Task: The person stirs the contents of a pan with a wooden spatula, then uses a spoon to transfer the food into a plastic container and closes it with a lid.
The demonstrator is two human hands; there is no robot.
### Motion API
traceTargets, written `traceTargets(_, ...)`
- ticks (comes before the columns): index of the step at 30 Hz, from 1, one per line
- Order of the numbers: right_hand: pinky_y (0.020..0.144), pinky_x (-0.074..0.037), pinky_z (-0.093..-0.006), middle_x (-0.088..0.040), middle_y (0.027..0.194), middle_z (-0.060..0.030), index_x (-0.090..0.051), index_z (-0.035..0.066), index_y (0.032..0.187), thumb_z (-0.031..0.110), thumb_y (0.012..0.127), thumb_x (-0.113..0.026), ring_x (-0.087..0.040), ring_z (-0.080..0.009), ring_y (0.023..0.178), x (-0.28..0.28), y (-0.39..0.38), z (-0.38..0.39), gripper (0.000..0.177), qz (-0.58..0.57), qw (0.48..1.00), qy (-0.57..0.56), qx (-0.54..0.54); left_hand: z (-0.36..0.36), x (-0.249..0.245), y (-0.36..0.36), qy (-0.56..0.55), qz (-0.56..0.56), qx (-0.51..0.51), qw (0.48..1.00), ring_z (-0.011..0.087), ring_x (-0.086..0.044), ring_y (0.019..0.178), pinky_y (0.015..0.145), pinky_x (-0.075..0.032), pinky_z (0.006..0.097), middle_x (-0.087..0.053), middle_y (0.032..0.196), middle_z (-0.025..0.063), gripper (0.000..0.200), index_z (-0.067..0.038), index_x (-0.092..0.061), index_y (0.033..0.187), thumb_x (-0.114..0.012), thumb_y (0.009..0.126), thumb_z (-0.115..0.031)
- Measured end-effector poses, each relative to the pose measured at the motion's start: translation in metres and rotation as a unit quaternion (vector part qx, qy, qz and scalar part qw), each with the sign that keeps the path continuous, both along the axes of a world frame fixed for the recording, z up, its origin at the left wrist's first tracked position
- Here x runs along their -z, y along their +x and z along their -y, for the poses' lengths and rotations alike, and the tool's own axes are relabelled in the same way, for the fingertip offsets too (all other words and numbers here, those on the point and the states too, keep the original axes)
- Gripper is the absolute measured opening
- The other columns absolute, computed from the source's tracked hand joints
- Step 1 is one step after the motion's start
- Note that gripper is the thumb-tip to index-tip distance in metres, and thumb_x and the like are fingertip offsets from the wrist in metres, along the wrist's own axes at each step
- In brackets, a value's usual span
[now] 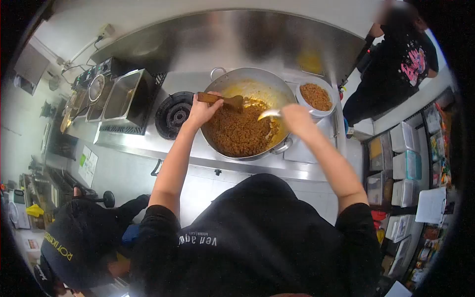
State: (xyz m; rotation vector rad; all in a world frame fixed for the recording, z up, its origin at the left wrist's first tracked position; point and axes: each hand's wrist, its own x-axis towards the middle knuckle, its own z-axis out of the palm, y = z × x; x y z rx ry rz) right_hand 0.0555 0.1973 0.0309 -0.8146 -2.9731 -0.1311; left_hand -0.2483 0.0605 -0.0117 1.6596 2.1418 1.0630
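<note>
A wide metal pot [286, 95] holds crumbly brown ground-meat-like food [242, 131], with yellowish oily residue on its inner wall. Over the pot's left side, my left hand [204, 110] is closed around a wooden spatula [232, 102], whose broad end is above the food. My right hand [297, 119], smeared a little by motion, grips a metal spoon [268, 114] at the pot's right side. The spoon's tip points left over the food. Beside my right hand, a white round container [330, 110] contains the same kind of brown food [315, 96].
Left of the pot is a black burner [174, 116], then metal fryer basins [123, 94]. A steel backsplash [222, 39] rises behind. One person [396, 69] stands at upper right, another [84, 242] at lower left. Shelves with plastic bins [405, 166] line the right.
</note>
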Motion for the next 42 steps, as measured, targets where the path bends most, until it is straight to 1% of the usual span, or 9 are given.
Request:
traceTargets(3,0.066,-0.054,-0.0372,-0.069,0.084,-0.0140,-0.071,0.008,0.080,0.015,0.080,-0.056,-0.068,-0.0267,0.081,0.049,-0.033,0.030,0.017,0.043,0.999,-0.017,-0.021,-0.005,0.023,-0.014,0.010,-0.051,-0.046,0.998,0.0320,-0.061,0.093,0.095,-0.034,0.0481,-0.068,0.090,0.0089,0.032,-0.012,-0.065,0.102,-0.061,0.084,-0.040)
traceTargets(7,0.072,-0.054,-0.0396,-0.068,0.092,-0.0167,-0.071,0.003,0.087,0.012,0.080,-0.056,-0.067,-0.0294,0.088,0.058,-0.056,0.044,0.019,0.100,0.974,-0.178,0.095,-0.004,0.030,-0.023,0.276,0.142,-0.139,0.941,0.0220,-0.055,0.098,0.088,-0.043,0.0317,-0.058,0.107,0.0130,0.044,0.002,-0.054,0.113,-0.072,0.082,-0.022)
traceTargets(13,0.073,-0.052,-0.0426,-0.067,0.087,-0.0189,-0.069,0.000,0.080,0.012,0.079,-0.060,-0.065,-0.0338,0.084,0.014,-0.043,0.062,0.016,0.029,0.972,-0.221,0.076,-0.001,0.034,-0.066,0.224,0.381,-0.228,0.868,0.0180,-0.058,0.081,0.076,-0.046,0.0300,-0.063,0.088,0.0146,0.044,0.004,-0.049,0.111,-0.059,0.091,-0.034)
traceTargets(15,0.067,-0.050,-0.0432,-0.065,0.077,-0.0183,-0.066,0.001,0.071,0.018,0.082,-0.062,-0.064,-0.0348,0.077,0.003,-0.033,0.073,0.020,-0.160,0.962,-0.211,0.060,-0.008,0.036,-0.071,0.234,0.355,-0.216,0.879,0.0165,-0.059,0.074,0.070,-0.047,0.0289,-0.065,0.078,0.0143,0.043,0.002,-0.051,0.102,-0.056,0.092,-0.040)
traceTargets(19,0.064,-0.048,-0.0437,-0.061,0.070,-0.0166,-0.063,0.001,0.067,0.022,0.082,-0.064,-0.060,-0.0350,0.068,0.002,-0.012,0.090,0.026,-0.264,0.951,-0.147,0.068,-0.022,0.037,-0.077,0.185,0.339,-0.195,0.902,0.0181,-0.058,0.079,0.075,-0.046,0.0300,-0.064,0.086,0.0133,0.045,0.003,-0.051,0.104,-0.053,0.093,-0.040)
traceTargets(25,0.067,-0.048,-0.0411,-0.059,0.076,-0.0143,-0.064,0.000,0.073,0.015,0.082,-0.063,-0.059,-0.0325,0.076,0.010,0.001,0.094,0.017,-0.331,0.934,-0.113,0.077,0.011,0.058,-0.047,0.087,0.379,-0.106,0.915,0.0260,-0.046,0.120,0.102,-0.033,0.0353,-0.050,0.127,0.0206,0.067,0.008,-0.034,0.134,-0.057,0.091,-0.038)
traceTargets(27,0.069,-0.048,-0.0408,-0.060,0.078,-0.0141,-0.064,0.000,0.078,0.013,0.082,-0.063,-0.059,-0.0326,0.077,-0.001,0.000,0.097,0.014,-0.363,0.923,-0.104,0.078,0.030,0.060,-0.024,0.064,0.356,-0.131,0.923,0.0292,-0.032,0.134,0.108,-0.025,0.0350,-0.030,0.143,0.0272,0.081,0.006,-0.019,0.142,-0.063,0.088,-0.035)
traceTargets(35,0.072,-0.050,-0.0384,-0.061,0.082,-0.0139,-0.063,0.003,0.095,0.002,0.083,-0.057,-0.060,-0.0325,0.080,0.000,0.033,0.081,0.014,-0.451,0.881,-0.089,0.109,0.043,0.083,-0.020,0.123,0.240,-0.218,0.938,0.0313,-0.031,0.134,0.109,-0.024,0.0358,-0.028,0.143,0.0266,0.075,0.007,-0.023,0.140,-0.064,0.087,-0.026)
traceTargets(42,0.068,-0.049,-0.0331,-0.067,0.086,-0.0133,-0.064,0.002,0.102,0.010,0.085,-0.060,-0.065,-0.0218,0.075,0.069,0.138,-0.036,0.019,-0.518,0.759,-0.179,0.352,0.082,0.101,-0.042,0.191,0.188,-0.302,0.915,0.0282,-0.038,0.126,0.105,-0.030,0.0367,-0.036,0.139,0.0207,0.068,0.002,-0.032,0.139,-0.066,0.087,-0.026)
